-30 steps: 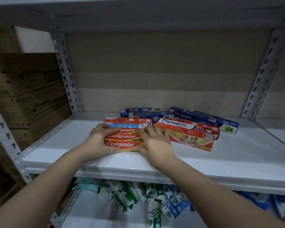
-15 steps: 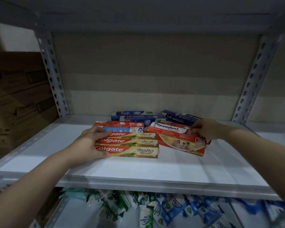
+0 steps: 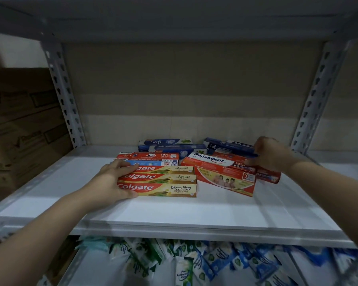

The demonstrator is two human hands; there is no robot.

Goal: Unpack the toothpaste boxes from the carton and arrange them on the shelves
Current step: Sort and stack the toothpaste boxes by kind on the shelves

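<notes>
Three red and gold Colgate boxes (image 3: 163, 180) lie side by side on the white shelf (image 3: 194, 213). My left hand (image 3: 110, 180) clasps their left ends, thumb under the front box. To the right lies a red Pepsodent box (image 3: 221, 174) with another beneath it. My right hand (image 3: 271, 153) pinches the right end of a dark blue Safi box (image 3: 227, 147) lying just behind the Pepsodent boxes. More Safi boxes (image 3: 165, 144) and a red and blue box (image 3: 149, 157) sit farther back.
Grey slotted uprights (image 3: 60, 89) stand at both rear corners, and a grey shelf (image 3: 174, 17) hangs close overhead. Brown cartons (image 3: 23, 120) are stacked to the left. The lower shelf holds several green and blue sachets (image 3: 194, 263).
My right hand left the Colgate boxes, swung right and back, and now grips the Safi box behind the Pepsodent boxes. My left hand stays on the Colgate boxes.
</notes>
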